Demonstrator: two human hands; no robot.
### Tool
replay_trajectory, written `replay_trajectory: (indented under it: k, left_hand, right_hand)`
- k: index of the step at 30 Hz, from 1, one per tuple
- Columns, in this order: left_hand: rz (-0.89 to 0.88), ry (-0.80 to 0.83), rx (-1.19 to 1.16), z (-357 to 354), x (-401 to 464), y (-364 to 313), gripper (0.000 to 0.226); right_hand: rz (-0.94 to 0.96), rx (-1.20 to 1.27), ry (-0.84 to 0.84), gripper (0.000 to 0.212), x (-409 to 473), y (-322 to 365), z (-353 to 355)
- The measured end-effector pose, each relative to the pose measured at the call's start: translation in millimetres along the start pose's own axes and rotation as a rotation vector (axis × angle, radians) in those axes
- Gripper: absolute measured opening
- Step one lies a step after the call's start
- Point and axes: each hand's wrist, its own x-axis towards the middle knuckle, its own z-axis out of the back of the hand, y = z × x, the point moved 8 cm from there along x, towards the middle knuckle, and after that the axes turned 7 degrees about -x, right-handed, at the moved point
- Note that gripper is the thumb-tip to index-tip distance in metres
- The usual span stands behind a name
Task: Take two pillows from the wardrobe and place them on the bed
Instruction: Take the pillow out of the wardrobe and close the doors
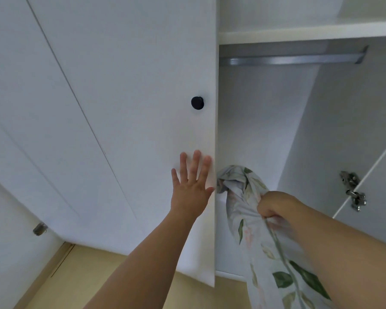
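While I pull at the wardrobe: first pillow is coming out.
Left hand [191,186]: fingers spread flat, pressing the closed door [125,130] below its knob [197,103].
Right hand [273,205]: fist bunched tight on the leaf-print pillow [250,219], half out of the open compartment [265,121].
Next, I judge: draw it clear, turn toward the bed.

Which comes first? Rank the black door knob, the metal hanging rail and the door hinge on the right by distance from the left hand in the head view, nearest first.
Measured from the left hand, pressed flat on the closed wardrobe door:
1. Black door knob, straight above the hand on the same door.
2. Door hinge, far right, past the right hand gripping the floral pillow.
3. Metal hanging rail, up right, under the shelf.
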Motion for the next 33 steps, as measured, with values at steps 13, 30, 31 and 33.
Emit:
replay_trajectory:
  k: [13,30,31,33]
  left_hand:
    - [-0.035,0.091,0.066,-9.4,34.3,9.2,0.089]
    - [-0.391,0.001,-0.005,-22.4,18.1,-15.8,0.066]
    - [-0.437,0.015,-0.031,-27.3,15.9,-22.7,0.065]
    - [-0.502,0.049,-0.072,-37.2,16.0,-35.6,0.063]
  right_hand:
    - [-0.036,0.048,0.033,0.049,15.1,12.9,-0.4]
    - [-0.118,0.148,0.075,0.056,15.2,-4.5,-34.8]
    - [-0.133,0.167,0.077,0.055,14.4,-8.7,-41.1]
    - [-0.158,0.201,0.086,0.057,12.3,-16.8,-52.9]
